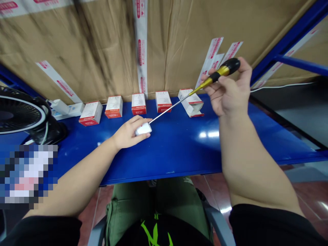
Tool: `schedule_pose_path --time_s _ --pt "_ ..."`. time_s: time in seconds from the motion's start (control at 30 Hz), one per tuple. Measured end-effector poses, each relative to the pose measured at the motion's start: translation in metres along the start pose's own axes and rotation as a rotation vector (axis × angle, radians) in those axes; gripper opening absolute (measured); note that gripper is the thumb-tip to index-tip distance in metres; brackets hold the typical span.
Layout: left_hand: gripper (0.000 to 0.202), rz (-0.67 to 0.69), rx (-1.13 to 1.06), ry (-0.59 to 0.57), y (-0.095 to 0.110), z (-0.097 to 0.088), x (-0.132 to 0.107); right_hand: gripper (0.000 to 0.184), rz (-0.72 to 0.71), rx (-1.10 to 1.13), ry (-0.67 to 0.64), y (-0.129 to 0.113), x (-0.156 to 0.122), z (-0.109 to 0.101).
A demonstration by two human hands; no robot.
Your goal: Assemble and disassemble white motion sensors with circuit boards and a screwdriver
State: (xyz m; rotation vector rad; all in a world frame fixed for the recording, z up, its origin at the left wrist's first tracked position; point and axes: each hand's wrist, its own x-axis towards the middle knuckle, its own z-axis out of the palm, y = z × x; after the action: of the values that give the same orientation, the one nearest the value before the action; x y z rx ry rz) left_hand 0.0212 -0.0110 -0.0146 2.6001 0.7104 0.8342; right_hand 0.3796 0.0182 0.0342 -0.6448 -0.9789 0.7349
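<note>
My left hand point(130, 132) grips a small white block-shaped device point(144, 129) on the blue tabletop, fingers on its far side and thumb on its near side. A long screwdriver point(205, 84) with a yellow and black handle slants down from the right. Its handle is held in the fingers of my right hand point(229, 89), raised above the table. The tip of the thin shaft meets the device's upper right edge; whether it sits in a screw is too small to tell. Behind the shaft lies an opened red and white box point(191, 102), its flap facing me.
Several red and white cartons, one of them a box point(138, 103), stand in a row along the back of the blue table point(169, 153). A black fan point(17, 112) and a white power strip point(73, 110) are at the left. Taped cardboard point(112, 44) walls off the back.
</note>
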Motion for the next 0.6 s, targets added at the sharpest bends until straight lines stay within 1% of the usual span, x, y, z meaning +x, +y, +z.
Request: schedule_pose_path --time_s 0.07,0.13,0.23,0.33,0.47,0.6 --pt "0.05 -0.002 0.007 0.005 -0.001 0.0 0.0 0.06 0.075 -0.085 -0.092 -0.001 0.001 -0.004" --pt "0.049 0.0 0.012 0.009 -0.001 0.0 0.0 0.061 0.174 -0.142 -0.167 -0.003 0.0 -0.007" --pt "0.049 0.002 0.015 0.004 -0.002 0.0 0.0 0.059 0.269 -0.186 -0.223 -0.008 -0.001 -0.007" --pt "0.049 -0.007 0.017 -0.002 -0.003 -0.001 0.0 0.06 0.314 -0.24 -0.287 -0.014 -0.004 -0.004" --pt "0.049 -0.011 0.016 0.025 -0.005 -0.002 -0.001 0.06 0.288 -0.333 -0.344 -0.016 -0.004 -0.004" --pt "0.048 -0.013 0.026 0.042 -0.006 -0.002 -0.002 0.063 0.321 -0.308 -0.431 -0.01 0.006 -0.014"
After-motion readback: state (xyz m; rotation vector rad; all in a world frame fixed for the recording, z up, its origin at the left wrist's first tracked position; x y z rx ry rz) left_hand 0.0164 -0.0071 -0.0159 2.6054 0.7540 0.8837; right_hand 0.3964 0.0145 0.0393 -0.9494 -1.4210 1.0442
